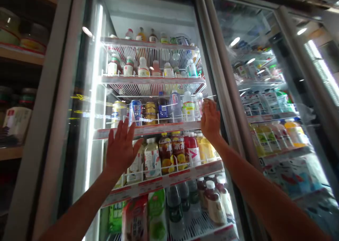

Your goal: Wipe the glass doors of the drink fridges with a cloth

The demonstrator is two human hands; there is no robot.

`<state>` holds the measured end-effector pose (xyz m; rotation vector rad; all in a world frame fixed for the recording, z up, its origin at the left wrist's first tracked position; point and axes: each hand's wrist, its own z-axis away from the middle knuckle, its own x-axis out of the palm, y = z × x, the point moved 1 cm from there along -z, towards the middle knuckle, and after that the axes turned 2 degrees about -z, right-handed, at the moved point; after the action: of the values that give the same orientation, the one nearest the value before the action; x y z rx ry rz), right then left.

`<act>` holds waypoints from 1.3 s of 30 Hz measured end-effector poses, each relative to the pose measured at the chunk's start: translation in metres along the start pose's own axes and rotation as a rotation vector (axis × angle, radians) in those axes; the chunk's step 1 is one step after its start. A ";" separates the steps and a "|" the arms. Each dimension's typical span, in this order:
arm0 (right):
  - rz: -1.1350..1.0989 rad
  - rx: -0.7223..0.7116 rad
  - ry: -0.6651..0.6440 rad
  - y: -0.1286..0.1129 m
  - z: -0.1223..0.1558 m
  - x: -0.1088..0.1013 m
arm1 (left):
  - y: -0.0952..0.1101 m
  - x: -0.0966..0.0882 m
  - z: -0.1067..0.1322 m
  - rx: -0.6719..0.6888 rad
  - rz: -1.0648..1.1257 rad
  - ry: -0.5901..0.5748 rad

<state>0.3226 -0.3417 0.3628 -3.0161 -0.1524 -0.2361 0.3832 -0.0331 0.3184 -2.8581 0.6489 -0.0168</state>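
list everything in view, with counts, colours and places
display cooler: one, grey-framed, middle and right
strip light: one, white, middle section's left edge
small bottles: many, mixed colours, upper two shelves
blue can: one, third shelf
gold can: at least one, beside it
iced-tea bottles: two, brown, yellow caps, fourth shelf
red bottle: one, white cap, beside them
packs: three, two green, one red, bottom left
clear bottles: several, bottom middle
dark-red bottles: several, white caps, bottom right
jars: several, mixed, left-hand wooden shelves
left hand: one, open, before third and fourth shelves
right hand: one, open, by third shelf's right end
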 end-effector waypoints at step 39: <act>-0.005 -0.218 -0.130 -0.034 0.083 -0.003 | 0.048 0.011 0.050 0.090 0.056 0.002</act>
<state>0.3283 -0.2983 0.2839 -3.2486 -0.1543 -0.0589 0.3755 -0.0697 0.2598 -2.7533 0.7095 -0.0397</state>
